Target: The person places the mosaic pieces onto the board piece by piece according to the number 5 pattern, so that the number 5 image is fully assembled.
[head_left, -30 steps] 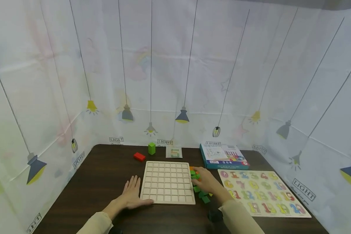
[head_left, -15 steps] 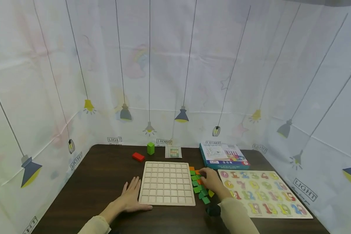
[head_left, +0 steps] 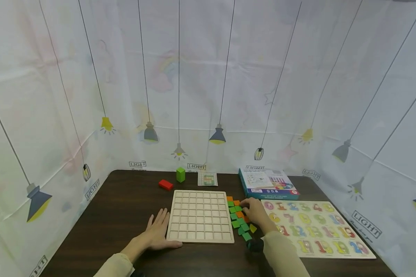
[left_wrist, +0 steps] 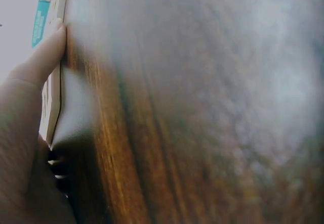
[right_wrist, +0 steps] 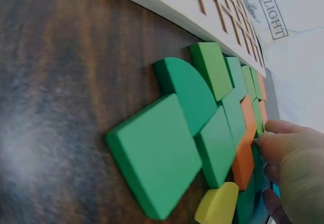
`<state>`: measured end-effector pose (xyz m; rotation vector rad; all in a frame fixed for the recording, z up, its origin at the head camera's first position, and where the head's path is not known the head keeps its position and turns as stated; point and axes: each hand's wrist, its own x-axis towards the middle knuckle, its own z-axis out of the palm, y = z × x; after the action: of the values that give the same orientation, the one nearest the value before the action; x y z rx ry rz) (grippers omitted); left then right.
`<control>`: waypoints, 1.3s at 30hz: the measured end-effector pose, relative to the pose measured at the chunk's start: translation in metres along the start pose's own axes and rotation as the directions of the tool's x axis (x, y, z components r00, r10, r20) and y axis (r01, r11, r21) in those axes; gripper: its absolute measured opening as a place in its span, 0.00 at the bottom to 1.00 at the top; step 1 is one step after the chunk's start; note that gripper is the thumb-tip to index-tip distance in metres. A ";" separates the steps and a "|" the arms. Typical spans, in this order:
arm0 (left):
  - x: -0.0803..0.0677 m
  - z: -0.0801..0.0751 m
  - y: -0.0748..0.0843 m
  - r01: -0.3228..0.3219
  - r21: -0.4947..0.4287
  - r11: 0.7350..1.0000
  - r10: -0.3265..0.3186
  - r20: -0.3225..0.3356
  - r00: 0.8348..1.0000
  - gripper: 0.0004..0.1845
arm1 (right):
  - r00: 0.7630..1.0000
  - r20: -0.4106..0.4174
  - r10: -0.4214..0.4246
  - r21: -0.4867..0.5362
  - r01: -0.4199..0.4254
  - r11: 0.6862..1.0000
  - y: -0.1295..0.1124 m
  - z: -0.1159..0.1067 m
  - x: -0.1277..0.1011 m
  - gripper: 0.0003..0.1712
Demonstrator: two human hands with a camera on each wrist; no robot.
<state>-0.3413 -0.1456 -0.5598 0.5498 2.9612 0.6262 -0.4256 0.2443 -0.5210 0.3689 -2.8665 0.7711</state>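
My left hand (head_left: 158,231) lies with spread fingers at the left edge of a wooden grid board (head_left: 201,217). Its thumb (left_wrist: 50,49) touches the board's near edge in the left wrist view. To the board's right is a group of green and orange tiles (right_wrist: 154,155), some quarter-round. Over the right side of this group is my right hand (head_left: 258,213), its fingertips down at the tiles. In the right wrist view its fingers (right_wrist: 278,145) are loosely bent beside an orange tile (right_wrist: 244,163); no tile shows between them. A yellow quarter-round tile (right_wrist: 217,204) lies nearby.
Behind the board are a red block (head_left: 165,185), an upright green block (head_left: 180,175) and a pattern card (head_left: 207,179). A blue game box (head_left: 268,184) stands at back right, with a number puzzle board (head_left: 313,229) in front of it.
My right hand has moved right, from over the tiles beside the board to their outer side, uncovering more green and orange tiles. My left hand stays by the board.
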 end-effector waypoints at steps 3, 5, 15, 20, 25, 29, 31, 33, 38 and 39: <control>0.000 0.000 0.000 -0.006 0.007 1.000 0.006 0.005 1.000 0.67 | 0.999 0.029 0.045 -0.010 -0.044 0.999 -0.001 -0.001 0.003 0.08; -0.001 0.000 -0.001 -0.016 0.004 1.000 0.016 0.004 1.000 0.66 | 0.997 0.042 0.065 -0.014 -0.064 0.998 -0.002 -0.002 0.003 0.07; -0.002 -0.004 0.000 -0.033 0.019 0.999 0.033 0.007 0.999 0.66 | 0.995 0.081 0.051 0.010 -0.052 0.999 -0.009 -0.008 0.002 0.10; -0.002 -0.003 -0.001 -0.032 0.017 0.999 0.032 0.013 0.999 0.66 | 0.994 0.107 0.029 -0.017 -0.027 0.999 -0.009 -0.010 0.002 0.11; -0.005 -0.003 0.002 -0.029 0.006 1.000 0.029 0.022 0.999 0.66 | 0.990 0.128 0.059 -0.028 -0.056 0.998 -0.011 -0.010 0.003 0.11; -0.007 -0.006 0.005 -0.036 -0.006 0.999 0.036 0.025 0.999 0.65 | 0.989 0.113 0.098 -0.016 -0.097 0.995 -0.008 -0.008 0.005 0.10; -0.008 -0.008 0.007 -0.041 -0.024 0.999 0.042 0.025 0.999 0.64 | 0.990 0.094 0.104 -0.008 -0.104 0.995 -0.004 -0.005 0.006 0.10; -0.010 -0.010 0.009 -0.054 -0.032 0.998 0.054 0.028 0.998 0.64 | 0.991 0.073 0.112 0.015 -0.114 0.993 -0.002 -0.003 0.005 0.10; -0.011 -0.012 0.009 -0.058 -0.033 0.998 0.059 0.028 0.998 0.64 | 0.988 0.031 0.150 0.097 -0.153 0.984 0.000 0.002 0.003 0.11; -0.010 -0.011 0.008 -0.053 -0.031 0.998 0.054 0.022 0.998 0.64 | 0.988 0.026 0.152 0.106 -0.154 0.982 -0.001 0.003 0.003 0.12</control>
<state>-0.3308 -0.1464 -0.5463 0.6311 2.9190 0.6642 -0.4284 0.2419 -0.5226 0.1702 -2.9035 0.9566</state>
